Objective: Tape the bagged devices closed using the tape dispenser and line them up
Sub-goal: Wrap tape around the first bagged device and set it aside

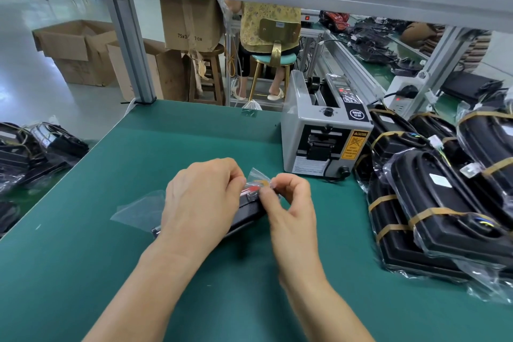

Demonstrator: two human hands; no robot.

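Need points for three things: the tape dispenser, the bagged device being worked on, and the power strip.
tape dispenser (319, 130): head view, on its grey front face above the tape outlet.
bagged device (247, 211): head view, on the black body showing between the two hands.
power strip (399, 94): head view, on its white top beside the black plug.

Two bare forearms rising from the bottom edge toward mid-frame, converging. Left hand (202, 197) palm-down at centre, knuckles up, fingers curled forward, fingertips pinching at its right side. Right hand (291, 203) just right of centre, wrist bent, fingers curled, thumb and forefinger pinching toward the left hand. Fingertips of both hands nearly touching.
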